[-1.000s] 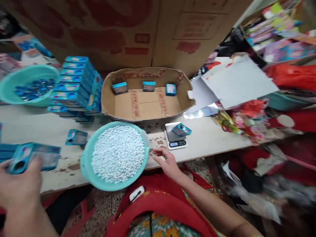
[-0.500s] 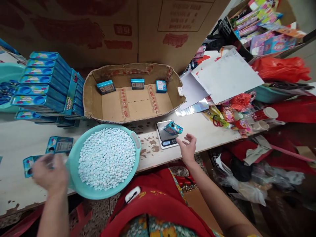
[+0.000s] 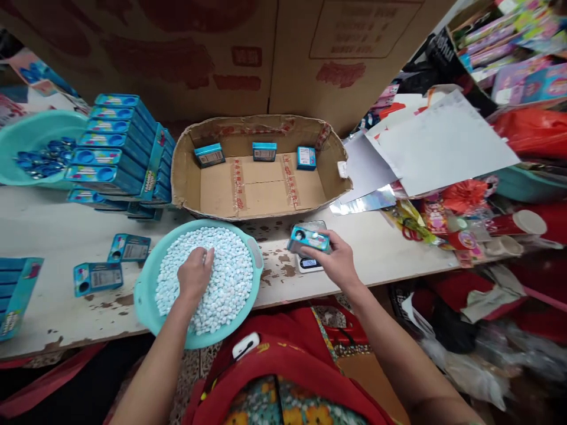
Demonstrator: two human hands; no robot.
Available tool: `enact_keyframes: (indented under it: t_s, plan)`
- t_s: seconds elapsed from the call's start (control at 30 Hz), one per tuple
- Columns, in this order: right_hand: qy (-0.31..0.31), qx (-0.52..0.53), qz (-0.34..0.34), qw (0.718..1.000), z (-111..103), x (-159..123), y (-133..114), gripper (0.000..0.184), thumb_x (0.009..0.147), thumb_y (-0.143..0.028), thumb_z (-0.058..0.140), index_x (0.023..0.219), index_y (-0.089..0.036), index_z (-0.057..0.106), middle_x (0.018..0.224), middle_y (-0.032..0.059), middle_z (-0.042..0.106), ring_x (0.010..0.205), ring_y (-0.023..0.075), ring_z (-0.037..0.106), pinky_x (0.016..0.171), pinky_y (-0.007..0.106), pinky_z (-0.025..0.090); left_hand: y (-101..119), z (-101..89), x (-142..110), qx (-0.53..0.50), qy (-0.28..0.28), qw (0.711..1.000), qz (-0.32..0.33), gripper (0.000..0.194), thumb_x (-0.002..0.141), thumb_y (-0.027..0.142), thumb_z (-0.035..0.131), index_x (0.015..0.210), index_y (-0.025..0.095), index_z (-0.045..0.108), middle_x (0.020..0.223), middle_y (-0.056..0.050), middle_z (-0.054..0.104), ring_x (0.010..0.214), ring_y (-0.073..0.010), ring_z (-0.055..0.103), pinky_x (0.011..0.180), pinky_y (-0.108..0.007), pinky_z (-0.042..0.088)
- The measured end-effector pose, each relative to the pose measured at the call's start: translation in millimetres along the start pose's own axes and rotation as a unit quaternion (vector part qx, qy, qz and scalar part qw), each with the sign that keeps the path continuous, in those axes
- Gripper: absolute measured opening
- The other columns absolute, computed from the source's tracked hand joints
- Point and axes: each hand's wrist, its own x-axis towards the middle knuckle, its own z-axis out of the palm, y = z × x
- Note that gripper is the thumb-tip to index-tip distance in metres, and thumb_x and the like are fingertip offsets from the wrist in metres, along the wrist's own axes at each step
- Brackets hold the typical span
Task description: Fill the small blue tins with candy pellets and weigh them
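Note:
My left hand (image 3: 194,273) is down in the pale blue and white candies (image 3: 228,289), its fingers curled and pinched together among them. The candies fill a turquoise bowl (image 3: 142,295) near the table's front edge. Between the thumb and fingers of my right hand (image 3: 342,260) is a small blue candy box (image 3: 309,238), tilted so that a dark round opening shows at its left end. It is over a small digital scale (image 3: 315,225) with a lit display. Whether the box still touches the scale, I cannot tell.
A shallow cardboard tray (image 3: 261,209) with three blue boxes stands behind the bowl. Stacked blue boxes (image 3: 119,147) and a second turquoise bowl (image 3: 13,159) are at left. Two more boxes (image 3: 100,278) lie on the table. Papers (image 3: 447,147) and clutter are at right.
My left hand has moved right from beside the loose boxes into the candies. My right hand, open beside the scale before, has taken hold of the blue box there. The view has shifted left.

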Motion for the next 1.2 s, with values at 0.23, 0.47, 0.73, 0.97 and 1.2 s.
enact_keyframes:
  t_s: [0.23, 0.47, 0.73, 0.97, 1.2]
  plan:
    - [-0.160, -0.056, -0.167, 0.971, 70.4, -21.5, -57.1, 0.033, 0.075, -0.043, 0.074, 0.098, -0.022, 0.062, 0.091, 0.0041, 0.064, 0.083, 0.0199, 0.060, 0.074, 0.032, 0.047, 34.9, -64.5, 4.5, -0.679, -0.059, 0.676, -0.280, 0.024, 0.065, 0.038, 0.058, 0.073, 0.019, 0.046, 0.063, 0.002, 0.044, 0.045, -0.0073, 0.034, 0.040, -0.020, 0.016]
    - [-0.236, -0.100, -0.230, 0.939, 137.7, -43.0, -80.6, 0.036, 0.073, -0.037, 0.076, 0.100, -0.020, 0.060, 0.094, 0.0063, 0.064, 0.090, 0.0245, 0.059, 0.077, 0.036, 0.046, 85.0, -92.5, -2.4, -0.712, 0.039, 0.689, -0.133, 0.017, 0.071, 0.027, 0.054, 0.060, 0.018, 0.045, 0.056, 0.001, 0.040, 0.051, -0.0100, 0.041, 0.046, -0.022, 0.033]
    - [-0.216, -0.181, -0.287, 0.916, 141.0, -44.9, -89.0, 0.027, 0.080, -0.035, 0.069, 0.100, -0.020, 0.061, 0.095, 0.0068, 0.065, 0.091, 0.0248, 0.056, 0.078, 0.036, 0.041, 88.5, -78.3, -0.2, -0.670, 0.123, 0.714, -0.163, 0.025, 0.078, 0.035, 0.058, 0.065, 0.018, 0.046, 0.058, 0.003, 0.043, 0.048, -0.0086, 0.041, 0.046, -0.022, 0.036]
    - [-0.211, -0.180, -0.281, 0.919, 128.6, -35.7, -90.0, 0.026, 0.080, -0.035, 0.069, 0.100, -0.021, 0.062, 0.093, 0.0061, 0.065, 0.088, 0.0236, 0.056, 0.075, 0.034, 0.039, 108.7, -62.0, 1.5, -0.631, 0.142, 0.749, -0.145, 0.041, 0.082, 0.048, 0.061, 0.062, 0.018, 0.044, 0.052, 0.005, 0.040, 0.042, -0.0063, 0.037, 0.039, -0.019, 0.030]
    - [-0.196, 0.045, -0.136, 0.970, 109.9, -26.1, -66.8, 0.033, 0.071, -0.035, 0.077, 0.099, -0.023, 0.063, 0.095, 0.0029, 0.064, 0.090, 0.0202, 0.060, 0.080, 0.032, 0.046, 129.3, -72.4, 9.2, -0.690, 0.098, 0.701, -0.153, 0.042, 0.081, 0.048, 0.064, 0.062, 0.017, 0.043, 0.053, 0.005, 0.037, 0.042, -0.0053, 0.033, 0.036, -0.019, 0.023]
